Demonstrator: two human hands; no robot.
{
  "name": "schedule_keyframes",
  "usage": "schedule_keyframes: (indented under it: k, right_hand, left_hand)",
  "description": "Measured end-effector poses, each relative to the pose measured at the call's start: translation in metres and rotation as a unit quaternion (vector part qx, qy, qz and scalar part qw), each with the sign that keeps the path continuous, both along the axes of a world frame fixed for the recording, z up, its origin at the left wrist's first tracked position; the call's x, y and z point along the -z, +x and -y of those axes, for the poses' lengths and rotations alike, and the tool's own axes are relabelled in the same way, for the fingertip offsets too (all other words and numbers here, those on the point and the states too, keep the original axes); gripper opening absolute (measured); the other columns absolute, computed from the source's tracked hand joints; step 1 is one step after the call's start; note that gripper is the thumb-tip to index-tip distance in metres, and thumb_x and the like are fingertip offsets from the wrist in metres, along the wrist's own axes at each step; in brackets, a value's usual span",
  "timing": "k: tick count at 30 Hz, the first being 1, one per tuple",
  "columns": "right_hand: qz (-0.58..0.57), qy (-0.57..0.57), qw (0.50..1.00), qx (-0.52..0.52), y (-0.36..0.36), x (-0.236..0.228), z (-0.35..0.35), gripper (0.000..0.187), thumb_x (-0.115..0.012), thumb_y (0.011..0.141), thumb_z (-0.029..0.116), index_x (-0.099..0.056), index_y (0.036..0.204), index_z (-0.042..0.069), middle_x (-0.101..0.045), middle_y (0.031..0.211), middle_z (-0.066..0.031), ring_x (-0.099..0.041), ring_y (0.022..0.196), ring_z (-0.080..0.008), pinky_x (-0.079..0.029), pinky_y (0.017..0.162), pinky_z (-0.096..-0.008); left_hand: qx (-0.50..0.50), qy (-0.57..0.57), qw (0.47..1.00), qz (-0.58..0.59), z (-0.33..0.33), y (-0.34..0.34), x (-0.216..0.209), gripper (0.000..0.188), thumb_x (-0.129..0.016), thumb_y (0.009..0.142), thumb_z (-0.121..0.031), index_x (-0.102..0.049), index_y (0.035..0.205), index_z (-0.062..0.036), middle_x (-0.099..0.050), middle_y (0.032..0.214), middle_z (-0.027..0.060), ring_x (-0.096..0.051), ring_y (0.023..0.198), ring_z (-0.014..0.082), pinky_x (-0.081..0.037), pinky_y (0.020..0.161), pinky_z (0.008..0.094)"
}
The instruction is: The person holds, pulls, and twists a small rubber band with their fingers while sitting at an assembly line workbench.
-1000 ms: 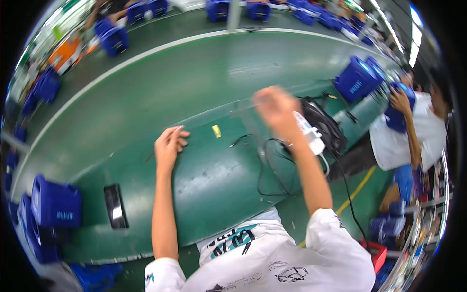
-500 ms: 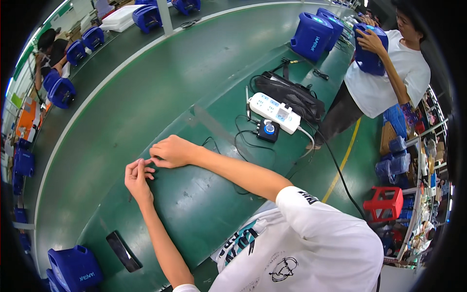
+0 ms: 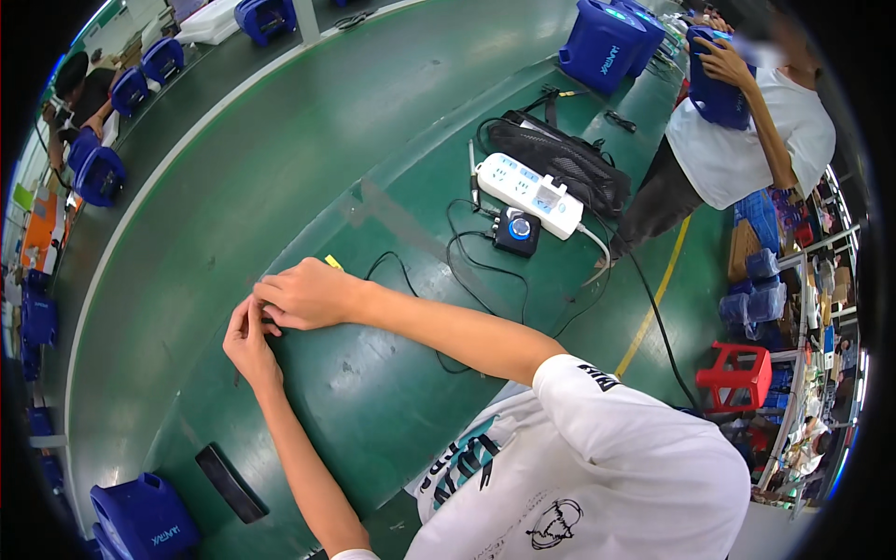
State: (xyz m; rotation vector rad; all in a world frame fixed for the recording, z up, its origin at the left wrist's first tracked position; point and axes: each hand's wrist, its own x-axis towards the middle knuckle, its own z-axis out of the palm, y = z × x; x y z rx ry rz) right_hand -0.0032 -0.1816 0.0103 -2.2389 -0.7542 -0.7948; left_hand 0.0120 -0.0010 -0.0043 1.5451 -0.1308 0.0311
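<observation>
My left hand (image 3: 250, 343) and my right hand (image 3: 306, 293) meet over the green table (image 3: 383, 373), fingertips together. Both are closed in a pinch; whatever sits between the fingers is hidden or too small to name. A small yellow tag (image 3: 333, 262) shows just beyond my right hand. From near that wrist a thin black cable (image 3: 407, 276) runs over the table toward a small black box with a blue-lit knob (image 3: 517, 231). Nearer me, left of my left forearm, lies a black phone-like slab (image 3: 231, 483).
A white power strip (image 3: 530, 195) and a black mesh bag (image 3: 560, 159) lie right of the box. Blue speaker-like cases stand at the far end (image 3: 601, 45) and near left (image 3: 145, 516). A person (image 3: 761, 131) holds another at right. A red stool (image 3: 735, 375) stands on the floor.
Both hands have shifted slightly left, drawing closer together. The yellow tag has come into sight beside my right hand. My view has tilted a little.
</observation>
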Motion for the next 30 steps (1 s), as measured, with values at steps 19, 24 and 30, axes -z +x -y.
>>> schedule_keyframes:
  k: [19,24,30]
  right_hand:
    - [-0.235,0.194,0.952,-0.036,0.012,-0.002,-0.035,0.022,-0.064,0.099,0.019,-0.051,0.109,0.004,-0.069,0.075,-0.0124,-0.067,0.067,-0.0338,-0.051,0.063,-0.0448]
    - [-0.246,0.232,0.941,-0.031,0.021,0.002,-0.028,0.022,-0.065,0.1,0.023,-0.052,0.108,0.006,-0.068,0.074,-0.0108,-0.066,0.066,-0.0316,-0.05,0.065,-0.0448]
    - [-0.353,0.311,0.88,-0.07,0.053,0.029,-0.045,0.024,-0.067,0.102,0.024,-0.056,0.106,0.003,-0.069,0.077,-0.0096,-0.067,0.069,-0.018,-0.053,0.064,-0.0345]
  left_hand:
    - [-0.041,-0.093,0.994,-0.028,-0.003,0.002,-0.007,0.032,-0.06,0.11,-0.014,-0.067,0.131,0.0085,-0.074,0.119,0.014,-0.072,0.104,0.0169,-0.061,0.088,0.0296]
    - [-0.015,-0.047,0.999,0.0,0.002,0.003,-0.002,0.031,-0.057,0.111,-0.013,-0.067,0.13,0.0089,-0.074,0.111,0.0134,-0.07,0.083,0.0143,-0.06,0.07,0.027]
    - [-0.056,-0.019,0.998,0.011,-0.007,0.008,0.004,0.03,-0.056,0.112,-0.016,-0.068,0.125,0.0085,-0.073,0.102,0.0127,-0.068,0.074,0.0126,-0.058,0.062,0.0262]
